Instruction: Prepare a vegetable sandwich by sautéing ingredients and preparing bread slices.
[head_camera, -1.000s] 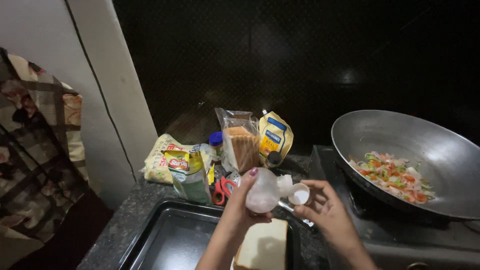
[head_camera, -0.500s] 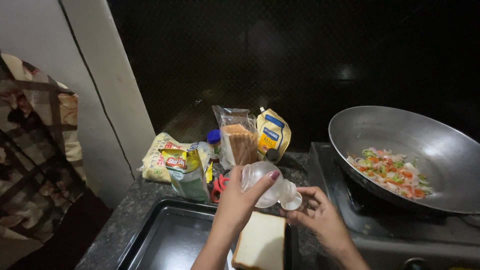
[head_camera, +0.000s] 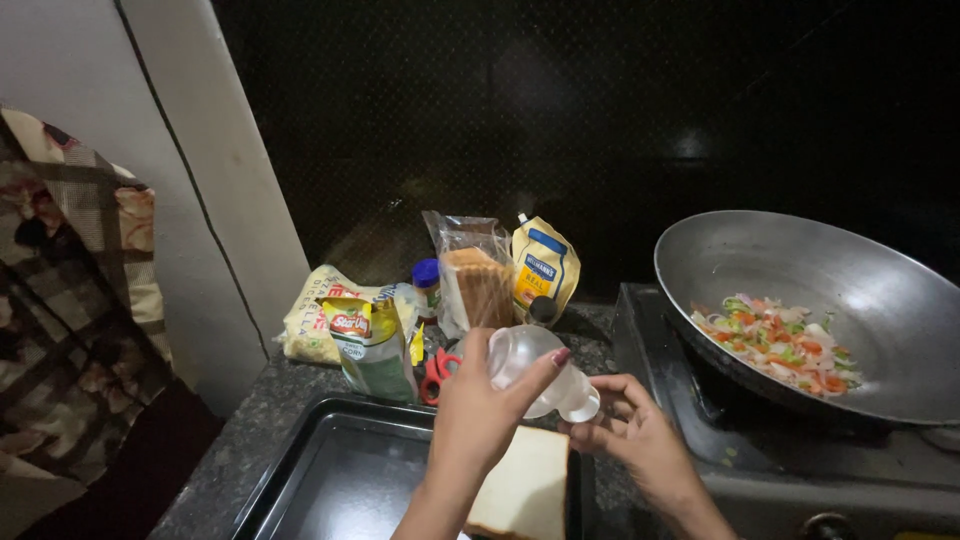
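While my left hand (head_camera: 478, 405) curled around a small clear plastic bottle (head_camera: 535, 368), tilted with its neck toward the right, my right hand (head_camera: 632, 432) sat at the bottle's mouth, fingers bent and pinching near the white rim; whether it held a cap I could not tell. The bottle was smooth and rounded, glossy where the light caught it, and hung above a slice of white bread (head_camera: 524, 486), soft and pale with a thin tan crust. That slice lay on a black rectangular tray (head_camera: 330, 470) with a raised rim and a dull sheen.

Just behind the tray were red-handled scissors (head_camera: 437, 372), a crinkled green and yellow packet (head_camera: 372, 345), a pale yellow bag (head_camera: 318, 320), a small jar with a blue lid (head_camera: 427, 280), a clear bag of brown bread slices (head_camera: 475, 280) and a yellow squeeze pouch (head_camera: 541, 268) with a dark cap. To the right, a wide grey metal wok (head_camera: 850, 280), worn and shiny inside, rested on a stove (head_camera: 700, 410) and held chopped vegetables (head_camera: 780, 340) in orange, green and white.

Everything stood on a speckled dark stone counter (head_camera: 250, 420). Behind it the wall (head_camera: 600, 120) was black and faintly reflective, with a white pillar (head_camera: 180, 180) at the left and a patterned brown cloth (head_camera: 70, 300) beside it.
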